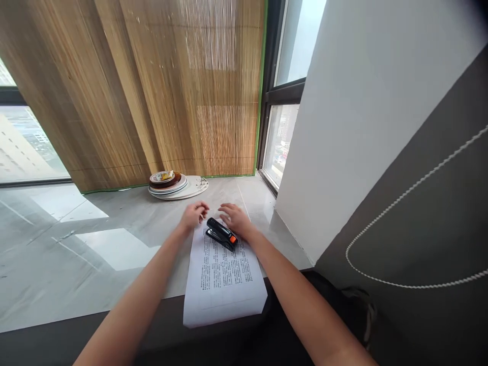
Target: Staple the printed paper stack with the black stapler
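A black stapler [221, 235] with an orange piece at its near end lies at a slant on printed paper [224, 277]. The paper rests on the ledge, and its lower end hangs past the front edge. My left hand [193, 214] is just left of the stapler's far end, with fingers curled and fingertips close together. A small pale spot shows at those fingertips, too small to name. Over the paper's far right side is my right hand [235, 218], fingers stretched and apart, beside the stapler and holding nothing visible.
Stacked plates [168, 185] stand on an oval white platter [194, 188] at the back of the grey marble ledge [125, 284]. Behind them hangs a bamboo blind [179, 96]. A white wall [343, 101] rises on the right, with a beaded cord [396, 202] hanging nearby.
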`<move>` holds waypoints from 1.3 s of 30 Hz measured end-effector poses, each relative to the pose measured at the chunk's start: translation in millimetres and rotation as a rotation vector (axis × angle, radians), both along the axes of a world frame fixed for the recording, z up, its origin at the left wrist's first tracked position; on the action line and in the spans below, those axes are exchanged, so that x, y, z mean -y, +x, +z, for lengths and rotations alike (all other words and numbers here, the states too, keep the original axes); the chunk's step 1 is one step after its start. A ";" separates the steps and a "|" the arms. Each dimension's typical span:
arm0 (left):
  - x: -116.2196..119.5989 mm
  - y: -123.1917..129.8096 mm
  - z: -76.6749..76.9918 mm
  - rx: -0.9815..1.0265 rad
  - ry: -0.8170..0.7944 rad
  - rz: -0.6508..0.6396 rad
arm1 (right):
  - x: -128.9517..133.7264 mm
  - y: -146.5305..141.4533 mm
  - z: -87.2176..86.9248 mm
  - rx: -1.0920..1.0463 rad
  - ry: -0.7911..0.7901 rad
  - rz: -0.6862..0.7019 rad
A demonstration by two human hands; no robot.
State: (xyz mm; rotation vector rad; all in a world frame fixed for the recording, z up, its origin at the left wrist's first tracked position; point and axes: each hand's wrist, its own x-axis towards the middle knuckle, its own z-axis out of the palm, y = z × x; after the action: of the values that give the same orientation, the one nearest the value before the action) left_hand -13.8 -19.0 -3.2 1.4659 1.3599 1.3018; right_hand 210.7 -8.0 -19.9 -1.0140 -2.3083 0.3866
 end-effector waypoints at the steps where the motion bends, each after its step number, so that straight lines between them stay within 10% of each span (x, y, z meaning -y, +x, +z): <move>1: 5.9 6.5 -1.9 -0.176 0.010 -0.018 | 3.9 3.4 5.0 -0.088 0.004 -0.036; 7: 54.7 6.3 -18.0 -1.002 0.142 0.068 | 47.9 23.3 16.4 -0.126 -0.125 0.089; 14: 91.8 -11.7 -33.1 -0.970 0.138 -0.071 | 74.8 13.3 8.9 -0.100 -0.098 0.077; 39: 92.8 -7.3 -21.7 -0.946 0.180 -0.128 | 72.0 55.8 -7.7 -0.387 -0.191 -0.120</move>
State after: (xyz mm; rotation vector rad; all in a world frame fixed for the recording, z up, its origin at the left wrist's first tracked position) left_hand -21.0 -111.8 -24.9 2.4114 1.6785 0.6392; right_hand 266.5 -80.0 -27.6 -1.0570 -1.8819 0.6990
